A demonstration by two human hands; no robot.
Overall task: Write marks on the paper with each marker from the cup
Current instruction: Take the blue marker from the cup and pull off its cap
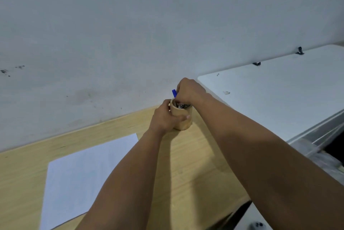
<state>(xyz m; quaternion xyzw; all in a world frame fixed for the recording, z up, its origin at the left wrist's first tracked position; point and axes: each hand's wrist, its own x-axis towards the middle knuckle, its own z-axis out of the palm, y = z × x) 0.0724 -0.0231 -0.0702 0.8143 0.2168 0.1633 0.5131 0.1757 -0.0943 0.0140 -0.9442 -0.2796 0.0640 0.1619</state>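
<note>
A round wooden cup [183, 118] stands at the far edge of the wooden desk [195, 164], near the wall. My left hand [164, 118] wraps around its left side, thumb across the front. Above the cup's mouth, my right hand [189, 91] closes its fingers on a blue-capped marker [174, 93] that sticks up out of the cup. Other markers lie inside the cup, mostly hidden. A blank white sheet of paper [81, 175] lies on the desk to the left, in front of me.
A grey wall [130, 34] rises right behind the desk. A white table [279, 90] adjoins on the right, with two small dark clips at its back edge. A gap with dark clutter shows at the lower right.
</note>
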